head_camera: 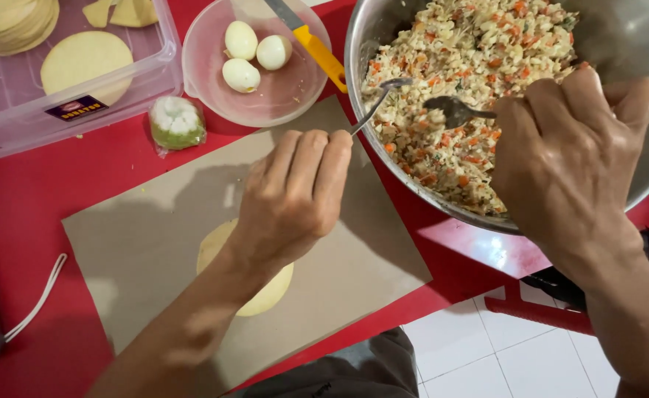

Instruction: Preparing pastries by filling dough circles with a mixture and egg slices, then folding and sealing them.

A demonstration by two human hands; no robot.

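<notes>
My left hand [295,195] grips a metal spoon [379,103] whose bowl rests on the filling at the near-left rim of a large steel bowl [634,44]. Over the bowl's near side, my right hand [571,158] holds a second spoon [453,110], its dark bowl lying in the mix. The filling [472,74] is a chopped pale mixture with orange bits. Under my left wrist lies a round pale dough wrapper [265,295] on a brown board [147,243], partly hidden by my forearm.
A pink bowl [199,66] holds three peeled eggs [250,51] and a yellow-handled knife [317,48]. A clear plastic box [15,118] at far left holds stacked wrappers. A small green-and-white wrapped item [177,121] sits nearby. A white cable [40,298] lies left. The red table's edge [427,302] drops to tiled floor.
</notes>
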